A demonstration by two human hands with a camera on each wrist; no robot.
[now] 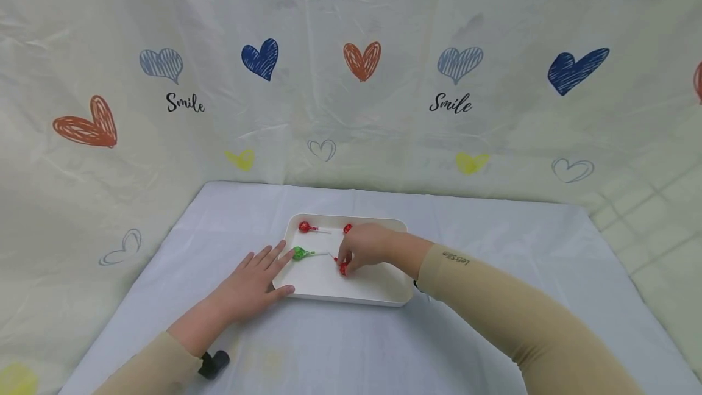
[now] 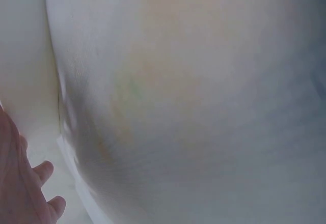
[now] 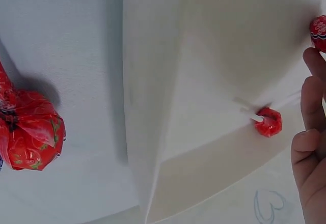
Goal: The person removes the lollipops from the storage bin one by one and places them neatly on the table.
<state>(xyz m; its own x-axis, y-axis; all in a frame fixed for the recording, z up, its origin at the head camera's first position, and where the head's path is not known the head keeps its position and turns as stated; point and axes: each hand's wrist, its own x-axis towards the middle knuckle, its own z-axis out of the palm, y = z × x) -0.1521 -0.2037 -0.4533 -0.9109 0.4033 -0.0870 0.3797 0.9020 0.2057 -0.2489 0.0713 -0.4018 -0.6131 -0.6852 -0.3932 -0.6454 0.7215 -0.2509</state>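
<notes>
My right hand (image 1: pixel 366 245) reaches into the white tray (image 1: pixel 378 291) and pinches a red lollipop (image 1: pixel 343 269), whose white stick points up and left. Just behind that hand lies another red lollipop (image 1: pixel 348 228), partly covered by it. A third red lollipop (image 1: pixel 304 227) sits at the tray's back left. In front of that one is a green lollipop (image 1: pixel 299 253), stick to the right. My left hand (image 1: pixel 252 282) rests at the tray's left edge with its fingers spread, the fingertips close to the green lollipop. The left wrist view catches only part of that hand (image 2: pixel 20 183).
In the right wrist view, a red-wrapped candy (image 3: pixel 35 132) lies on the white tablecloth outside the tray wall (image 3: pixel 150 91); the right arm covers that place in the head view. A backdrop with printed hearts (image 1: pixel 362 61) stands behind the table.
</notes>
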